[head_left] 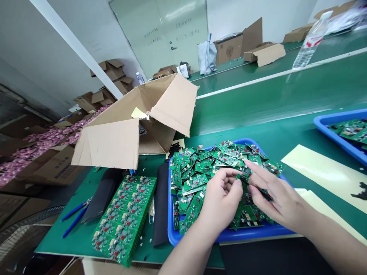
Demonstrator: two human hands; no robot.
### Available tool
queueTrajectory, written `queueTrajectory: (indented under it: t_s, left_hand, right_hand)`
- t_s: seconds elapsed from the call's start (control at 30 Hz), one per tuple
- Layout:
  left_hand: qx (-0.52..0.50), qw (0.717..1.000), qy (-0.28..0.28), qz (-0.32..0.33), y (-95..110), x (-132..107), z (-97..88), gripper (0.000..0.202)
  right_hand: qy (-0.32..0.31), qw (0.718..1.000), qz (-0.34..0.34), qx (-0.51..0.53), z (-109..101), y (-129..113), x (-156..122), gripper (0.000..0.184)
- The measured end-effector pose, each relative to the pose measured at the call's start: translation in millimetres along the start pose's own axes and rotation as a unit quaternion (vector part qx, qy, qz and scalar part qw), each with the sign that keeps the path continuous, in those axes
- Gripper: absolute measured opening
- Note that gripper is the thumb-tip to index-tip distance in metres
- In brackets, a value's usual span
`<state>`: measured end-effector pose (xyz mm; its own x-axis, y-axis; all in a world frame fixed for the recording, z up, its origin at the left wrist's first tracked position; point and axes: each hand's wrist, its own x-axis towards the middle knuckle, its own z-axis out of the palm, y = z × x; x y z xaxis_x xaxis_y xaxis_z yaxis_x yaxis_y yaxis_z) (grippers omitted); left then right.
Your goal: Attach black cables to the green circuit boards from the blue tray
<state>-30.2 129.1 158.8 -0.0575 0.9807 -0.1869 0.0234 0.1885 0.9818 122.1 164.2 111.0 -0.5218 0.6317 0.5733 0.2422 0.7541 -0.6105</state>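
A blue tray [172, 236] in front of me is heaped with several small green circuit boards [200, 166]. My left hand [220, 198] and my right hand [275, 198] meet over the heap, fingers pinched together on one small green board [243, 177] between them. Left of the tray lies a stack of larger green panel boards [123, 219] with red and white parts on them.
An open cardboard box [120, 130] stands behind the panels. Black foam strips [160, 206] lie beside the tray, blue-handled cutters [75, 215] at the far left. A second blue tray [341, 130] with boards sits at right, yellowish sheets [321, 172] near it. A water bottle [311, 40] stands on the green conveyor.
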Motion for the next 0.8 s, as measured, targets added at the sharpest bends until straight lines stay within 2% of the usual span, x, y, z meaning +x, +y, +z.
queueTrajectory:
  t_s: [0.33, 0.8]
  left_hand:
    - [-0.016, 1.000, 0.001, -0.001, -2.5, -0.6, 1.0, 0.011]
    - [-0.031, 0.999, 0.014, 0.012, -5.3, -0.8, 1.8, 0.011]
  right_hand:
    - [-0.002, 1.000, 0.013, 0.001, 1.3, 3.1, -0.6, 0.052]
    - [0.013, 0.999, 0.027, -0.017, 1.8, -1.4, 2.9, 0.049]
